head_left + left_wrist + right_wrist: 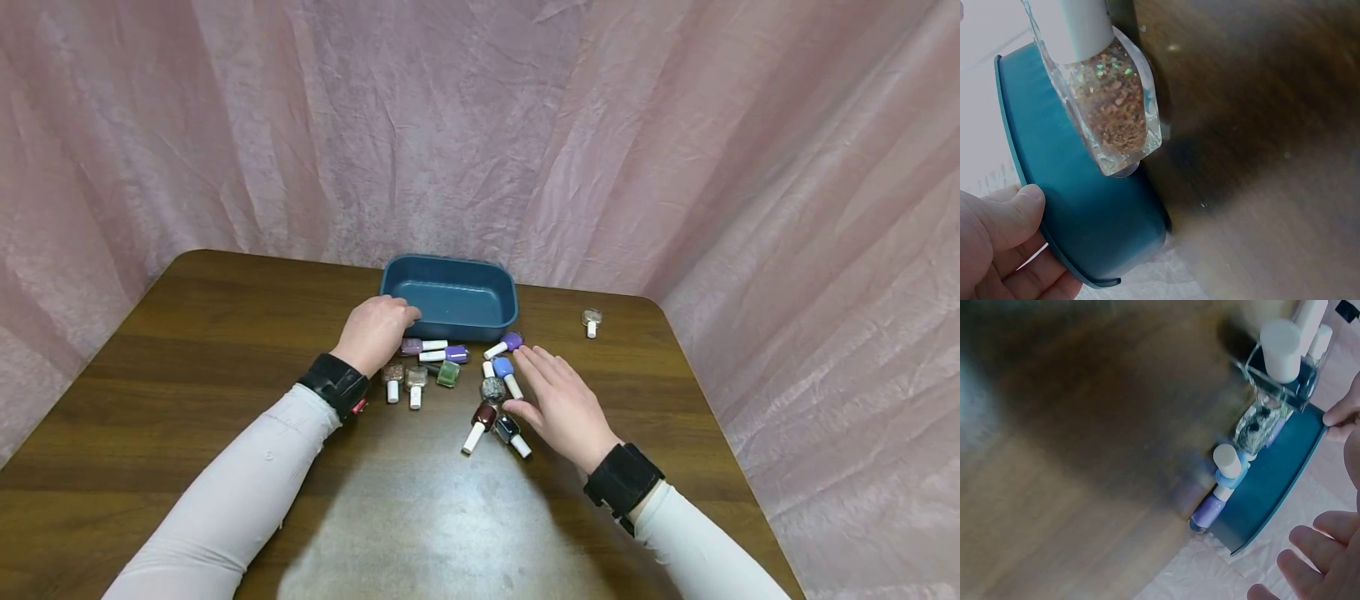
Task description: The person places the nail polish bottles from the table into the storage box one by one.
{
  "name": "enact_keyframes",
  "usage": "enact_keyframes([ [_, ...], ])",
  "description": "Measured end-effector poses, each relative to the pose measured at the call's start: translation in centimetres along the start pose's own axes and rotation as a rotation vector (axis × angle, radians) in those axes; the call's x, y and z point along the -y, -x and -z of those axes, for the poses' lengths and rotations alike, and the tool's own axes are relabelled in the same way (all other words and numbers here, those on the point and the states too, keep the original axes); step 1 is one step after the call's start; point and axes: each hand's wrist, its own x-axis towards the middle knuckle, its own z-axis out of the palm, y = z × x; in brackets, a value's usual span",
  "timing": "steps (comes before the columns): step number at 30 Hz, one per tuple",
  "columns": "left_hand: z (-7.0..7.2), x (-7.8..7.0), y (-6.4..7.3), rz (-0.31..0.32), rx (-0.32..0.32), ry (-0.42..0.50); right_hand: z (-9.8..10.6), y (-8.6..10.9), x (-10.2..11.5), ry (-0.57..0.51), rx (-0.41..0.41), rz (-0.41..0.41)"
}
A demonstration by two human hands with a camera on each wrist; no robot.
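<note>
My left hand (377, 332) pinches the near left rim of a teal plastic bin (450, 327); in the left wrist view its thumb (1025, 209) lies over the rim. My right hand (564, 406) is spread, fingers straight, beside several nail polish bottles. Nearest it are a blue bottle (503, 367), a silver glitter bottle (492, 389), a black bottle (507, 428) and a dark red bottle (484, 415). By the left hand lie a copper glitter bottle (1113, 106), a pale glitter bottle (416, 377), a green bottle (447, 374) and a mauve bottle (411, 347).
Two purple bottles, one on the left (456, 354) and one on the right (512, 340), lie close before the bin. A clear glitter bottle (592, 317) sits apart at the back right of the brown wooden table (225, 333). A pink curtain (465, 125) hangs behind.
</note>
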Motion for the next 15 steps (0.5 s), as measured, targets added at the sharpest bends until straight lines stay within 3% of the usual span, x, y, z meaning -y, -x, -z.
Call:
enact_keyframes([
  [6,0.0,0.1,0.0,0.001,0.0,0.009,0.1,1.1,0.5,0.013,0.047,-0.019],
  [15,0.1,0.1,0.0,-0.002,0.0,0.01,0.2,2.2,1.2,0.012,0.055,0.003],
])
